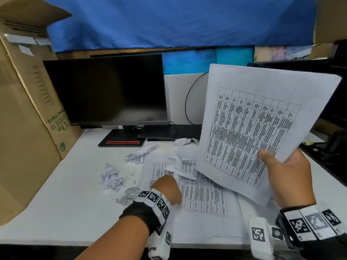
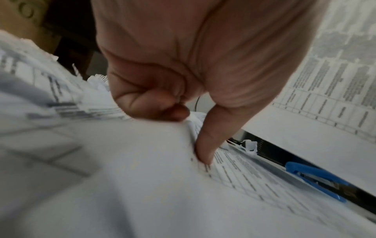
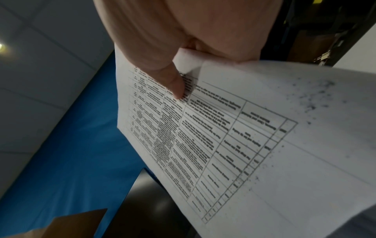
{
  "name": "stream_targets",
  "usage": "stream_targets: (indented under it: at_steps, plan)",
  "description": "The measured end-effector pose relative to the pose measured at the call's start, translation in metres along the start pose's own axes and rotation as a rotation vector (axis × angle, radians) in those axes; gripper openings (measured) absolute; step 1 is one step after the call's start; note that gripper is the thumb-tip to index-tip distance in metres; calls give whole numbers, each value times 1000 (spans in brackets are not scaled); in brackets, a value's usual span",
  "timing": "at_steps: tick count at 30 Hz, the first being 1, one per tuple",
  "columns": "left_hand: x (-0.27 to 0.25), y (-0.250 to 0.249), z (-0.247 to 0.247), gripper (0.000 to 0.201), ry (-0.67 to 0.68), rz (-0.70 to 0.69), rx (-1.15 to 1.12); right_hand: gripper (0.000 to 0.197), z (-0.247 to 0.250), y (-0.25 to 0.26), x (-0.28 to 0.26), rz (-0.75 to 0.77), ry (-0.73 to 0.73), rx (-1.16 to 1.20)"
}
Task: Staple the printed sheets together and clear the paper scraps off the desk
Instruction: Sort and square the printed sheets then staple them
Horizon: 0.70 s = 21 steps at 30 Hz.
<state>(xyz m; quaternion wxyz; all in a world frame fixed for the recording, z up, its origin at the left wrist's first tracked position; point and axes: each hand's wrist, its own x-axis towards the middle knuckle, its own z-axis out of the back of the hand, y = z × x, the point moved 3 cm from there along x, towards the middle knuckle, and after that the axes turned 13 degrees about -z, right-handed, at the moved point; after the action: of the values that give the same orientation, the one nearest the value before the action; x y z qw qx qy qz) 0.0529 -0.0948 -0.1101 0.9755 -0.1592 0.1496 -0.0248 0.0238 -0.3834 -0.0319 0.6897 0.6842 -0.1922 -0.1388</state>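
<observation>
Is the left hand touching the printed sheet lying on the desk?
Touching. The left wrist view shows the left hand with its thumb pressing on the printed sheet and curled fingers gripping a lifted fold.

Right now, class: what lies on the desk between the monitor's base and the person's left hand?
In the head view, crumpled paper scraps on the white desk, between the monitor base and the left hand.

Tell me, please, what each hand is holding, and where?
The right hand pinches the lifted white printed sheets at their near edge; the left hand pinches a desk sheet's edge.
</observation>
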Motion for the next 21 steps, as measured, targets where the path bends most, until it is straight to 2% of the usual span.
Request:
stream_targets:
  at_steps: [6,9,11,15,21]
  plan:
    - [-4,20,19,15,-101,29,-285,30,8,2,4,8,-10,9]
    - [-18,30,47,20,-198,38,-410,30,12,1,8,-2,-30,28]
    - [-31,35,67,33,-290,36,-482,30,13,2,8,2,-37,41]
    - [-59,36,106,19,-414,-3,-524,31,12,4,7,4,-53,48]
    - [-73,25,134,17,-501,-99,-547,31,4,9,-1,33,-38,34]
